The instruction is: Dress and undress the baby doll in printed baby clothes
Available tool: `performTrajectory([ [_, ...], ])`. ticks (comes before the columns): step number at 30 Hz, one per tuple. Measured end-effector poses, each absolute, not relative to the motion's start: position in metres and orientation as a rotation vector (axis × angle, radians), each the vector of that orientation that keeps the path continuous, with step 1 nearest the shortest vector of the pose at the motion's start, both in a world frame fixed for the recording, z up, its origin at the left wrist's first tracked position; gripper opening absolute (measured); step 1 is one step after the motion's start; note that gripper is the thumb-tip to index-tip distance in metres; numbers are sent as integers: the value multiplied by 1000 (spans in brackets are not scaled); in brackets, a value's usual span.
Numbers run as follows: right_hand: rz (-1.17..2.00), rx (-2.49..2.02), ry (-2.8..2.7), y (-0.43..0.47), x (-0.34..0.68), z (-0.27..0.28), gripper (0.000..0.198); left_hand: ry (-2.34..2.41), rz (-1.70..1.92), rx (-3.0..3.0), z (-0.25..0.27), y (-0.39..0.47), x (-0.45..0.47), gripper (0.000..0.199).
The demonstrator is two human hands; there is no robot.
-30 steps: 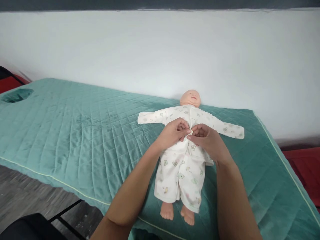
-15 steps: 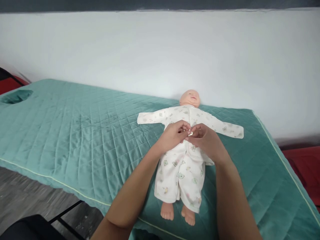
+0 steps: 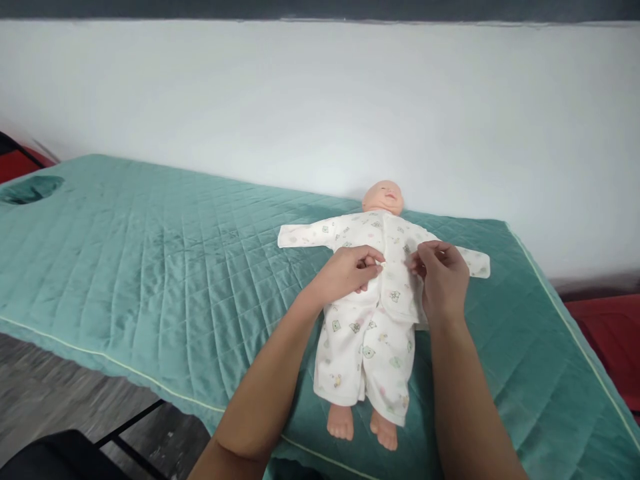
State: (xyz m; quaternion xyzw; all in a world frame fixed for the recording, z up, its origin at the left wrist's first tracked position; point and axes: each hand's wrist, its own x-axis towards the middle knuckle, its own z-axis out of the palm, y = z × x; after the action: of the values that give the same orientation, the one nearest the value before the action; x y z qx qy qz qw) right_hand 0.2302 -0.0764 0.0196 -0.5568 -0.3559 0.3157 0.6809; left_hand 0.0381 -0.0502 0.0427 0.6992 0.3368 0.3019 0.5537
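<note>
A baby doll (image 3: 383, 198) lies on its back, dressed in a white printed shirt (image 3: 397, 290) and matching trousers (image 3: 383, 360), its bare feet towards me. My left hand (image 3: 350, 272) rests at the middle of the shirt, thumb and fingertips pinching the edge of the front opening. Over the shirt's right side, my right hand (image 3: 441, 277) is away from the opening. Its fingers are loosely bent and apart, a little blurred at the tips, and I see nothing in them. The shirt front lies mostly flat, with the fastening under my left fingertips partly hidden.
A green quilted cover (image 3: 200, 267) spreads over the bed, with a hole (image 3: 33, 190) at its far left end. Behind it stands a white wall (image 3: 280, 100). Red chairs (image 3: 607, 340) show at the right edge, and a black seat (image 3: 55, 457) at the lower left.
My right hand has let go of the small white fastening at the shirt's middle and moved right. My left hand stays at the opening, and more of the shirt front shows.
</note>
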Motion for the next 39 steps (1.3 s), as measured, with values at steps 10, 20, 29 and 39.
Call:
performTrajectory([
  [10,27,-1685,-1273,-43,259,-36,46,1316,1307,2124,-11,2,26,29],
  [20,-141,-2165,-1388,-56,287,-39,61,2077,789,2173,-28,13,6,53],
  [29,23,-2400,-1432,-102,351,-38,68,2129,530,2070,-37,-2,-64,65],
  [39,-12,-2398,-1450,-168,335,-38,74,2021,671,2064,-31,-82,-62,57],
])
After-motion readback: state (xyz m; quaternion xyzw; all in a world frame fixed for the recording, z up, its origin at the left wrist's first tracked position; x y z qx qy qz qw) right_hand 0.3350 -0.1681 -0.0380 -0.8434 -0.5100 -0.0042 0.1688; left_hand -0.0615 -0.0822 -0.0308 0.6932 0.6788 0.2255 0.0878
